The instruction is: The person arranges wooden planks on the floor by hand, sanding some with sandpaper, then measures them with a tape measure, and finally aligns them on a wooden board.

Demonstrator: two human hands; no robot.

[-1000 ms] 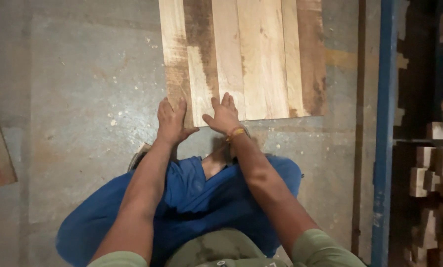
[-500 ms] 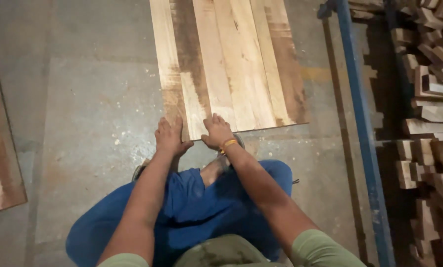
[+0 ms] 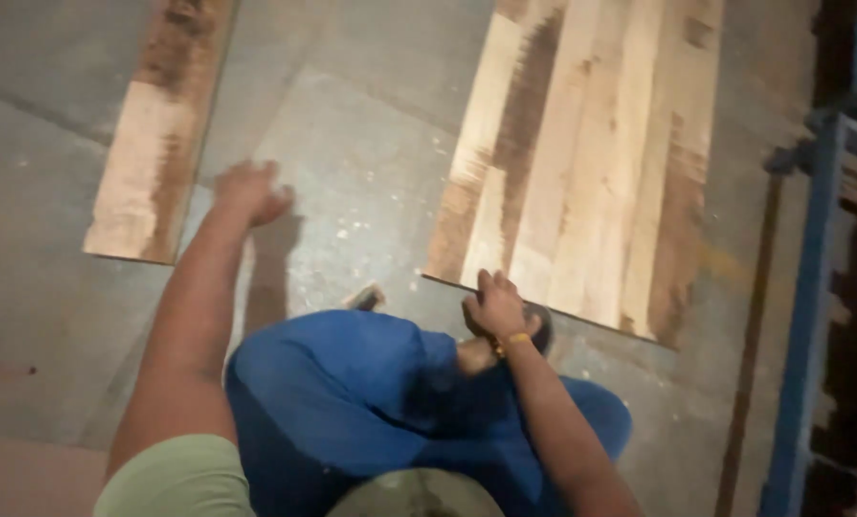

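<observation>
Item: wood panel work on a concrete floor (image 3: 371,182), seen from above the squatting person.

Nearest: blue trousers (image 3: 352,402) and a green shirt hem; a foot in a sandal (image 3: 366,299) shows just past the knee.

Right hand (image 3: 493,306): fingers curled loosely onto the near edge of the large panel (image 3: 581,163), touching it; whether it grips under the edge cannot be told. A yellow band sits on the wrist.

Left hand (image 3: 248,190): lifted, blurred, holding nothing, reaching toward the second panel (image 3: 155,144), near its right edge but apart from it.

Progress, as judged: the large panel lies flat, its boards joined side by side, looking assembled; the narrower second panel lies well apart to the left, not yet touched.

Farther: a blue metal frame (image 3: 801,287) along the right, dim stacked wood behind it. Nothing lies between the panels except grit.
</observation>
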